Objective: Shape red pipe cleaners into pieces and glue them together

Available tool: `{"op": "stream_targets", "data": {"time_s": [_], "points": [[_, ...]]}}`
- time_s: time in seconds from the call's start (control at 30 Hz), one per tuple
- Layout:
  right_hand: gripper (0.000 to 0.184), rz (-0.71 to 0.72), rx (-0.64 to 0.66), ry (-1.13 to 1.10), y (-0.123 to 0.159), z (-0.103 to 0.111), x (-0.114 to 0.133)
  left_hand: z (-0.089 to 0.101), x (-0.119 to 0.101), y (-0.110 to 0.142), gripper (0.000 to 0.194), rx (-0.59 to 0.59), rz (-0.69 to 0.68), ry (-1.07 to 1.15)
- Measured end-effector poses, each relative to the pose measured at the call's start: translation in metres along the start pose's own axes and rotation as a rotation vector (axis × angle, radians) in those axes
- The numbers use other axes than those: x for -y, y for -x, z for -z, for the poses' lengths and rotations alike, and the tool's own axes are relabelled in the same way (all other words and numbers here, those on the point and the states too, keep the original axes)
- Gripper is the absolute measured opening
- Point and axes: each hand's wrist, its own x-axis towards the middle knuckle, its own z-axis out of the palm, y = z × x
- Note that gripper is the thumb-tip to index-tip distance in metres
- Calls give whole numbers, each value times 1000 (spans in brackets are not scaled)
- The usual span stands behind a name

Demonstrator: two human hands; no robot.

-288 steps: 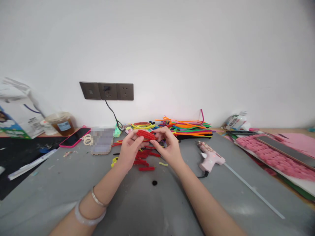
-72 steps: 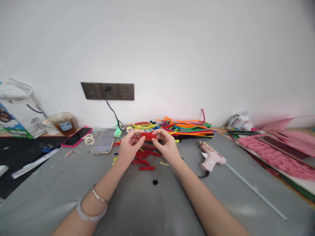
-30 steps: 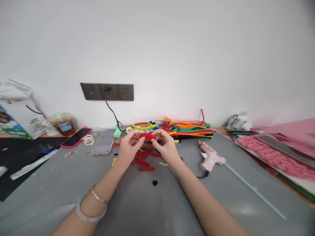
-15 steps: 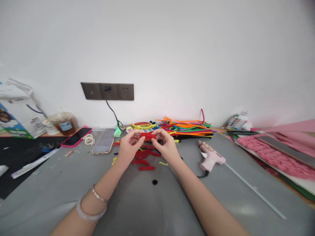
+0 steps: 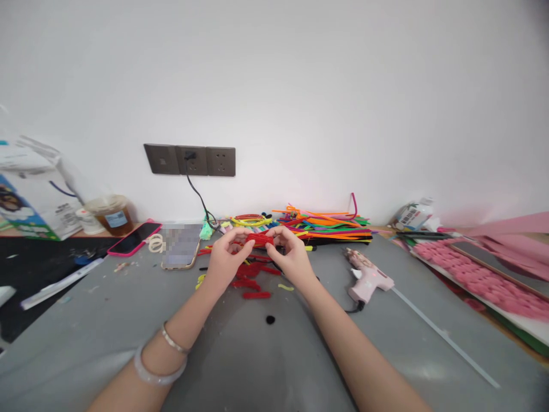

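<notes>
Between my two hands is a small bundle of red pipe cleaner (image 5: 259,240), raised above the table. My left hand (image 5: 231,252) pinches its left end with thumb and fingers. The right end is pinched by my right hand (image 5: 289,252). Below them, short red pipe cleaner pieces (image 5: 256,295) lie scattered on the grey table mat (image 5: 240,355), partly hidden by the hands. A small yellow piece (image 5: 285,287) rests to the right of these, and a black pompom-like ball (image 5: 270,320) sits nearer to me.
Colourful pipe cleaners (image 5: 330,223) are heaped against the wall. On the right lies a pink glue gun (image 5: 366,280) with a long glue stick (image 5: 446,336) and a cord. Two phones (image 5: 182,246), a drink cup (image 5: 114,217) and a box (image 5: 43,194) stand left. Pink textured material (image 5: 467,266) lies far right.
Both hands keep hold of the red pipe cleaner bundle, which has turned slightly between the fingers. The whole view has shifted a little; other things lie as before.
</notes>
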Motion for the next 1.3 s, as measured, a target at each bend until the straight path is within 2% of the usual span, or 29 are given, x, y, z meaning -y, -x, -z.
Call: {"op": "stream_targets", "data": {"time_s": [0.67,1.3], "points": [[12,16,-7,33,0,2,-2,0,2,2,17,15,23,0],[11,25,-9,5,2,0,-3,1,-6,1,16,33,14,-50]]}}
